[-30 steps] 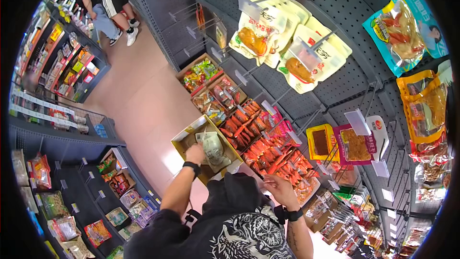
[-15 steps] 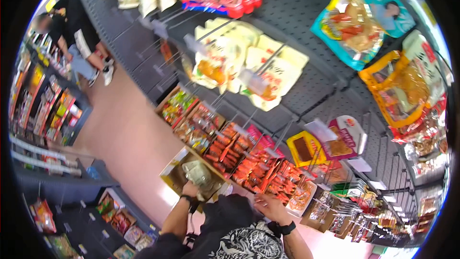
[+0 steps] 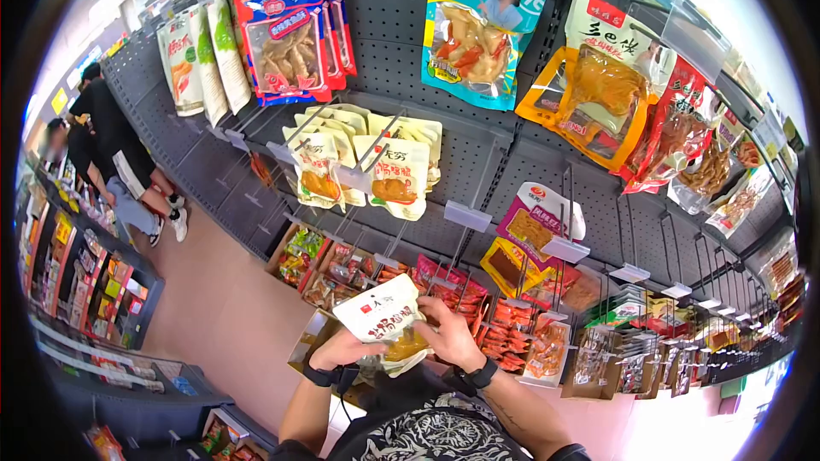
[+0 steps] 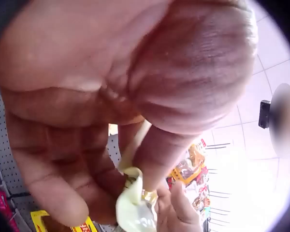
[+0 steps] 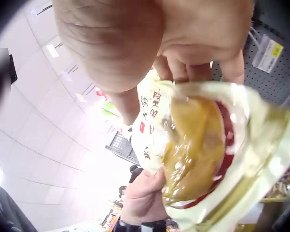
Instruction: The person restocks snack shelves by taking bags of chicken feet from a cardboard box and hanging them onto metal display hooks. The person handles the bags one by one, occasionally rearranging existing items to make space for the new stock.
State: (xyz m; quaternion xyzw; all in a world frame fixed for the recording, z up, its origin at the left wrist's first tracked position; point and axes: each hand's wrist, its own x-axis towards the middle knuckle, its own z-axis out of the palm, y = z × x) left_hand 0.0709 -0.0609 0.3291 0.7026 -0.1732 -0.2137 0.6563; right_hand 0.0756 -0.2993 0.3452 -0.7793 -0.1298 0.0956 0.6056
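Between both hands, in front of the chest, is a cream snack pouch (image 3: pixel 380 312) with a clear window showing brown food. The left hand (image 3: pixel 346 350) pinches its lower left side, thumb on the front. On the right edge, the right hand (image 3: pixel 450 335) grips it with thumb and fingers. The right wrist view shows the pouch (image 5: pixel 193 150) close up, the right hand (image 5: pixel 183 43) at its top and the left hand (image 5: pixel 142 195) at its far edge. In the left wrist view the left hand (image 4: pixel 111 87) covers most of the pouch (image 4: pixel 135 208).
An open carton (image 3: pixel 311 335) sits below, partly behind the hands. Similar cream pouches (image 3: pixel 397 172) hang on pegs ahead. Around them hang a teal bag (image 3: pixel 470 55), orange bags (image 3: pixel 589 102) and red-blue packs (image 3: pixel 282 43). Boxes of small red packets (image 3: pixel 506 337) line the lower shelf. Two people stand in the left aisle (image 3: pixel 205 290).
The left hand has come up out of the carton with a cream pouch. My right hand has moved in and grips it too. The view has swung up toward the shelf.
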